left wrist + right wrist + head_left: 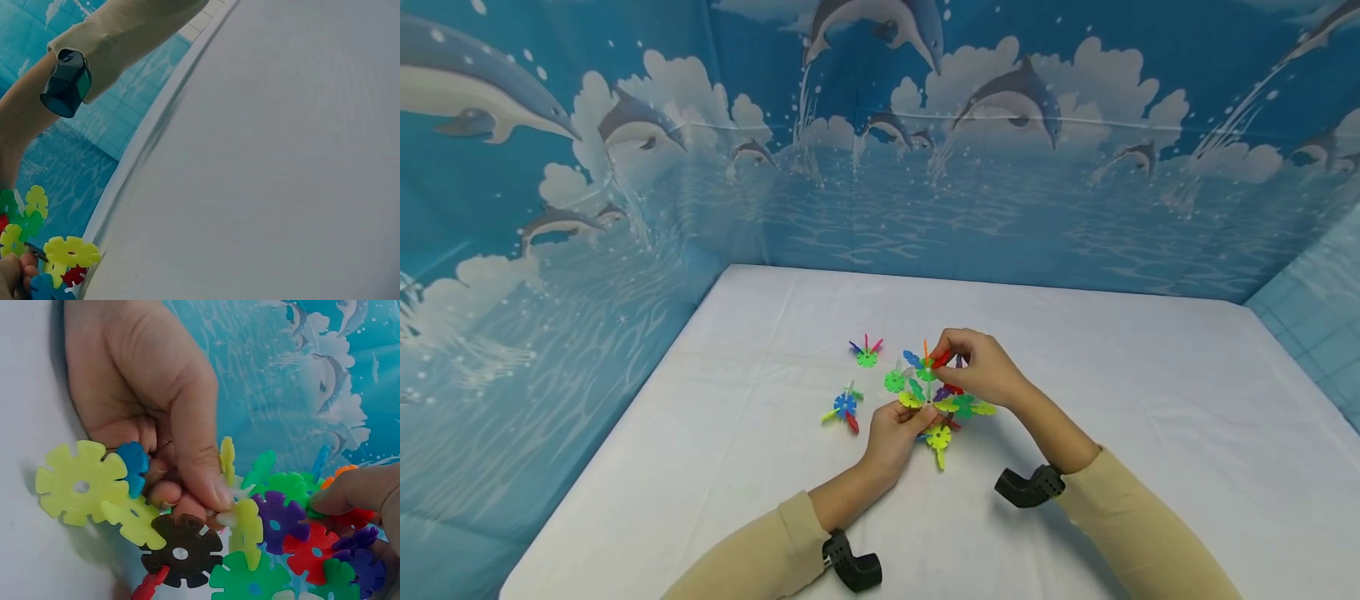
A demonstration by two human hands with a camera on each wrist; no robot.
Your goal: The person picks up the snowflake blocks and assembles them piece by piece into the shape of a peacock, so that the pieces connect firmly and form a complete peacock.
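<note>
My left hand (892,440) pinches a joined cluster of plastic snowflake discs (180,552), held above the white table. A yellow disc (81,486) and a brown one sit by its fingertips in the right wrist view. At the cluster's upper end, my right hand (983,363) pinches a red snowflake disc (942,359) between thumb and fingers. Beside it are a green disc (925,369), a blue one and an orange one. Purple, red and green discs (280,522) fill the middle of the cluster. The right fingertips partly cover the pieces they touch.
Two smaller joined groups lie left of the hands: a green-centred one (867,357) farther back and a blue-centred one (845,405) nearer. A white cloth covers the table (760,333). Dolphin-printed curtains (985,217) stand behind and at the sides.
</note>
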